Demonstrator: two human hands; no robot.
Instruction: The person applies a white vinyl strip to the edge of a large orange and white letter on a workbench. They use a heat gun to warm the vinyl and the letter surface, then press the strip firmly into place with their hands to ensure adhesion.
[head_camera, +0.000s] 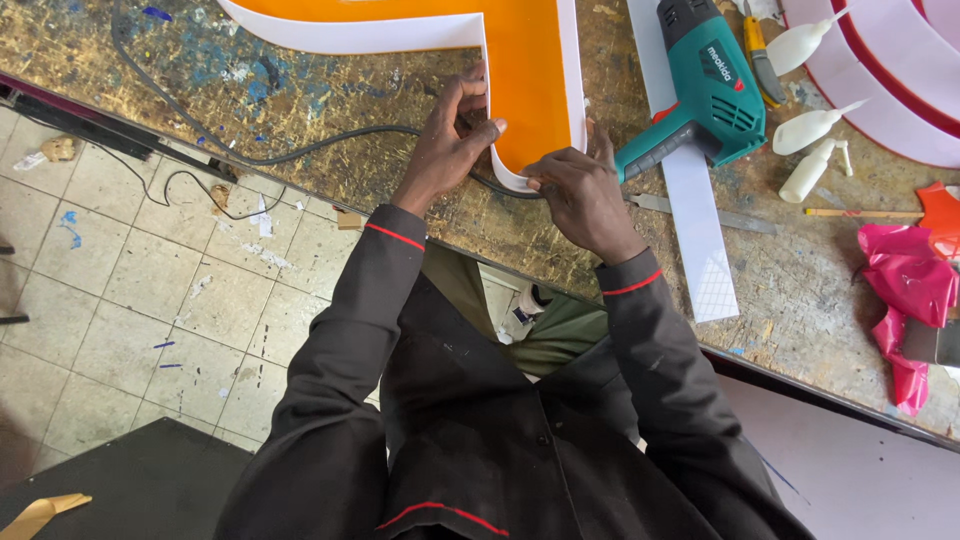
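Both hands on the rounded lower corner of the orange channel letter (525, 70), which lies face up on the worktop (330, 110) at its near edge.

Left hand (450, 135): grip closed, thumb and fingers pinching the white side strip (490, 140) against the letter's left edge, just above the curve. Right hand (580, 190): fingers curled down onto the strip at the bottom of the curve, pressing it in. Whether it pinches or only pushes, can't tell.

Risks, as I judge them:
- The strip looks bent tight round the corner. If either hand eases off, it could spring away from the face.
- The black cable (300, 150) runs right under the corner being worked. It could snag or lift the letter.
- The green heat gun (705, 85) lies just beside the right hand, nozzle end out of sight. If hot, there's a burn risk to the wrist or the white flat strip (695, 215) under it.
- The letter sits close to the worktop edge, so a hard push toward the body could slide it off.

Hard to see: the letter's top is cut off by the frame, the fingertips hide the seam, and any glue there isn't visible. The white squeeze bottles (810, 130) and pink plastic film (905, 275) lie well off to the right. The red-rimmed white sign piece (900, 90) is only partly in view.
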